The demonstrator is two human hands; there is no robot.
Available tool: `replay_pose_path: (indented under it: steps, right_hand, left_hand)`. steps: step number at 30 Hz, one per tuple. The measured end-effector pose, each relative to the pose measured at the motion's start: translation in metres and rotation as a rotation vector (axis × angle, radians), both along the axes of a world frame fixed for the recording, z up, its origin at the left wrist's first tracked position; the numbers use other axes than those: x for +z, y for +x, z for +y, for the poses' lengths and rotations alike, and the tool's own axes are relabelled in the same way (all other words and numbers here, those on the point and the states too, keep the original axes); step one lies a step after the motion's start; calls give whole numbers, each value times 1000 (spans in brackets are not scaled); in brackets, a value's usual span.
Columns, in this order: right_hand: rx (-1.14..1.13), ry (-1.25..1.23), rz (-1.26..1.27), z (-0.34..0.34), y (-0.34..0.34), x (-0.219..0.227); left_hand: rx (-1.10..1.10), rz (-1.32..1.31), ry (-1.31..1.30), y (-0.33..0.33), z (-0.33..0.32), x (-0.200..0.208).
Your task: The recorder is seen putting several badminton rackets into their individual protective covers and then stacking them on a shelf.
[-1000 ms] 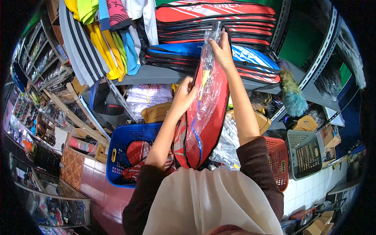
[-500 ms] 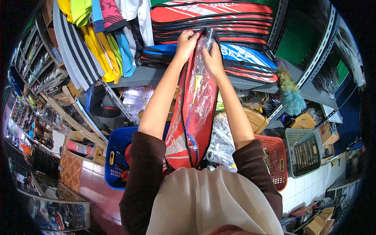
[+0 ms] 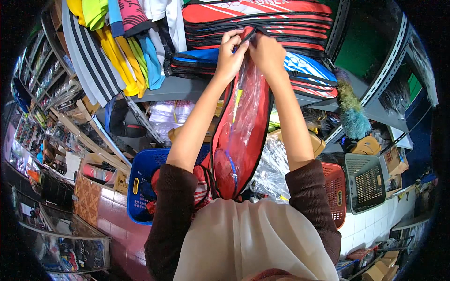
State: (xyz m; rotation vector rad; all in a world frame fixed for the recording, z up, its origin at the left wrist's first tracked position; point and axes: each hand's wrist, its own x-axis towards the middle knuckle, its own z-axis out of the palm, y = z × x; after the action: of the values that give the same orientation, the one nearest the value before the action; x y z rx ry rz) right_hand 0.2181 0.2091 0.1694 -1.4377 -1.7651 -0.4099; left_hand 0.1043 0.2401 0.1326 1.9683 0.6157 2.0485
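A long red racket bag (image 3: 255,145) with black edging lies unzipped lengthwise, its wide end against my body. Inside it rests a racket in a clear plastic wrapper (image 3: 243,103), its blue-edged head towards me. My left hand (image 3: 229,56) pinches the bag's narrow far end at the left edge. My right hand (image 3: 268,54) is closed at the same end, on the right edge, with the back of the hand up. It hides the tip of the racket's handle, and its fingertips are partly out of sight.
On the grey shelf (image 3: 201,89) are stacked red racket bags (image 3: 258,21) and a blue one (image 3: 304,68). Clothes (image 3: 112,56) hang at left, a fluffy duster (image 3: 354,112) at right. Below stand a blue basket (image 3: 132,187), a red basket (image 3: 335,194) and a grey basket (image 3: 365,180).
My right hand has turned over at the bag's narrow end, and the handle tip visible before is now covered. The bag's opening is spread wider and the bag has shifted slightly right.
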Motion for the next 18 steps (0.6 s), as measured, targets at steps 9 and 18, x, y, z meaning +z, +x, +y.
replay_pose_path:
  steps: [9, 18]
  right_hand:
    - [14, 618, 92, -17, -17, 5]
    - [331, 363, 214, -35, -22, -3]
  left_hand:
    - [-62, -155, -35, 6, -30, 2]
    - [-98, -296, -111, 5, -39, 2]
